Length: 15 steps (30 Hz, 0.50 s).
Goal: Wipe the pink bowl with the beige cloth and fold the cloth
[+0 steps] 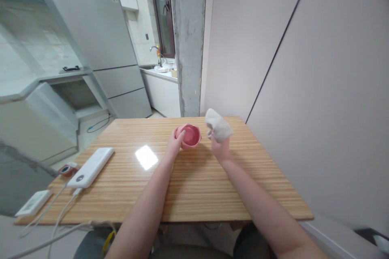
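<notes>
A pink bowl (192,135) with a wavy rim is tilted toward me above the far half of the wooden table (194,194). My left hand (175,142) grips its left side, the thumb over the rim and the other fingers hidden behind it. To the right of the bowl, apart from it, my right hand (221,148) is closed on a crumpled, light grey cloth (218,124). The cloth is raised above the tabletop and covers most of the fingers.
On the table's left side lie a white power bank (94,166) with cables, a small red-and-white object (68,169) and a white flat block (34,203). A wall panel (288,89) borders the right side. Beyond stand a concrete pillar (190,40) and a fridge (91,20).
</notes>
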Tool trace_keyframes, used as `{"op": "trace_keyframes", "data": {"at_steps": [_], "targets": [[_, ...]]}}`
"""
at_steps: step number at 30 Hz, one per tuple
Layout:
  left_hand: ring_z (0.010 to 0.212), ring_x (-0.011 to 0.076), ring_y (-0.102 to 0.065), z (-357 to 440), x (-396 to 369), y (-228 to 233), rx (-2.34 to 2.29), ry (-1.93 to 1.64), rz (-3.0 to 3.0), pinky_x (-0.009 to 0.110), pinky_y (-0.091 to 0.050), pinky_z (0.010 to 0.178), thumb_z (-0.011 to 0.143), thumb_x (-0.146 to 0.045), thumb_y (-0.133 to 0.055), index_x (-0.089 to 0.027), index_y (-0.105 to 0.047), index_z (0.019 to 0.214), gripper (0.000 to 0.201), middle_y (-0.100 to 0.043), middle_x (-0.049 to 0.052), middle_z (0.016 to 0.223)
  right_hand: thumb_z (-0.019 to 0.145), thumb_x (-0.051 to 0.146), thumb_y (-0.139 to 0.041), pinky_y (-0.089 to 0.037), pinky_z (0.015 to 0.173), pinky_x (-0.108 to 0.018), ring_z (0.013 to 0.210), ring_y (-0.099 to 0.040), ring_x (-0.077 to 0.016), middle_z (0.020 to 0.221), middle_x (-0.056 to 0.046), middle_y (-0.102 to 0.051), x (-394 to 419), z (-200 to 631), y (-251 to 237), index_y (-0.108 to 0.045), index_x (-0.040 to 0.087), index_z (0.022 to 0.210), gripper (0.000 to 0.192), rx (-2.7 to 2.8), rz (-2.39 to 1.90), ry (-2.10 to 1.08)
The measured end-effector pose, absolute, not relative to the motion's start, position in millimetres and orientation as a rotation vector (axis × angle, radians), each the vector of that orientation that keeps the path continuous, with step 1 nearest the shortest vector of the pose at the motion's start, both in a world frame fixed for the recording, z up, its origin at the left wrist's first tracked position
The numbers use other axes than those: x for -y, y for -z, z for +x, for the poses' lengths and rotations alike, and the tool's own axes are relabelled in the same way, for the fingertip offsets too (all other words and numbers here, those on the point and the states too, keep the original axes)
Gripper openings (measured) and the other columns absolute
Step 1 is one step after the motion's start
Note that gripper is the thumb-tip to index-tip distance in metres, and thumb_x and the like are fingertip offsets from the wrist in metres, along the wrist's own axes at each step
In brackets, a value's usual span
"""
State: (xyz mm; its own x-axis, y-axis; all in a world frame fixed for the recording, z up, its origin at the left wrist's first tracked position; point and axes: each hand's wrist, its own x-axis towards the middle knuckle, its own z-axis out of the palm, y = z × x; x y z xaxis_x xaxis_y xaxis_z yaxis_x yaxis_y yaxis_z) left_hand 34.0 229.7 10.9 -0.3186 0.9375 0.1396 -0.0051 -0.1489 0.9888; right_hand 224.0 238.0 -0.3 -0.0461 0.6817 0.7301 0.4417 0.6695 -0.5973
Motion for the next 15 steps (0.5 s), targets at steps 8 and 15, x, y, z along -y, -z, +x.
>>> {"op": "trace_keyframes", "data": {"at_steps": [8,15], "targets": [[0.107,0.0221,-0.059,46.0,-226.6,-11.9,-1.334,-1.567,1.133,0.034,-0.041,0.100,0.073,-0.031,-0.069,-0.017,-0.063,0.101,0.031,-0.066,0.009,0.105,0.082,0.009,-0.048,-0.042,0.100,-0.046,0.114,-0.050,-0.0263,0.125,-0.011,-0.055,-243.0,217.5,-4.3,-0.064,0.024,0.117,0.042,2.009,-0.933,-0.190],[0.086,0.0169,-0.064,45.6,-226.7,-5.1,-1.201,-1.664,0.859,0.027,-0.053,0.070,0.076,-0.043,-0.065,-0.020,-0.052,0.109,0.042,-0.063,0.005,0.102,0.072,0.010,-0.055,-0.040,0.102,-0.043,0.118,-0.050,-0.0249,0.129,-0.010,-0.054,-225.4,198.9,-5.7,-0.059,0.021,0.112,0.042,2.090,-0.754,-0.365]]}}
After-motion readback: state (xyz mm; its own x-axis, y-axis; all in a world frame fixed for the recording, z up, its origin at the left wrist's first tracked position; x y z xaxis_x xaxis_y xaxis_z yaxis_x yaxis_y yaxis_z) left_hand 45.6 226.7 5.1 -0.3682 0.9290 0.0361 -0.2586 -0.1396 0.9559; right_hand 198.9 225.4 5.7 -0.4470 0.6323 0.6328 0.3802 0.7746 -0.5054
